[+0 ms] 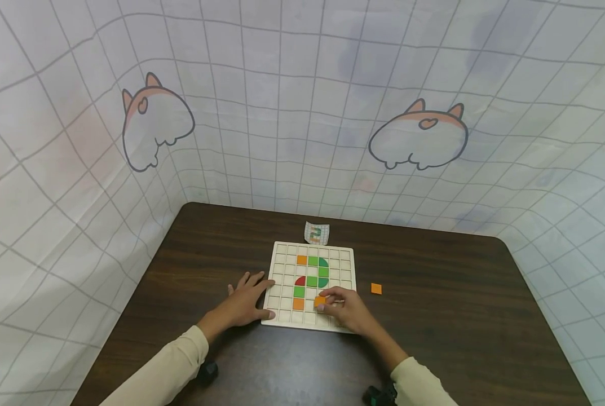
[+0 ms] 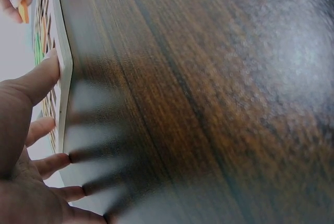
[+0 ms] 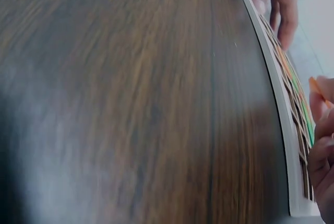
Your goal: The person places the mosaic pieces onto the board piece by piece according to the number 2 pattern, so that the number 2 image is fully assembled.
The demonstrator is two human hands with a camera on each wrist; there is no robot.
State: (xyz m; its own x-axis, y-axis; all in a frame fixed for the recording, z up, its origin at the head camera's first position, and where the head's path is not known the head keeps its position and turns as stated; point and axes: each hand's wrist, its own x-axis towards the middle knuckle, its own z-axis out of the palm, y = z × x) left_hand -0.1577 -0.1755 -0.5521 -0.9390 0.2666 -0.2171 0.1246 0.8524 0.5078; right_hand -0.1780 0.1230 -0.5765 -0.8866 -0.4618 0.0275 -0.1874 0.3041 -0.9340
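A white gridded board [image 1: 283, 270] lies on the table, with several orange and green square tiles, green rounded pieces [image 1: 323, 282] and a red rounded piece [image 1: 300, 281] set in its cells. Over the board's near part, my right hand [image 1: 350, 309] pinches an orange square tile [image 1: 319, 301] between thumb and fingers. The same tile [image 3: 314, 85] shows tilted above the grid in the right wrist view. My left hand [image 1: 238, 303] rests at the board's left edge, thumb and index finger on its rim, the other fingers spread on the table.
Another orange tile [image 1: 376, 288] lies on the dark wooden table [image 1: 434, 316], right of the board. Behind the board is a small paper card [image 1: 316, 233] printed with a coloured grid pattern. A white checked curtain [image 1: 282, 113] surrounds the table's back and sides.
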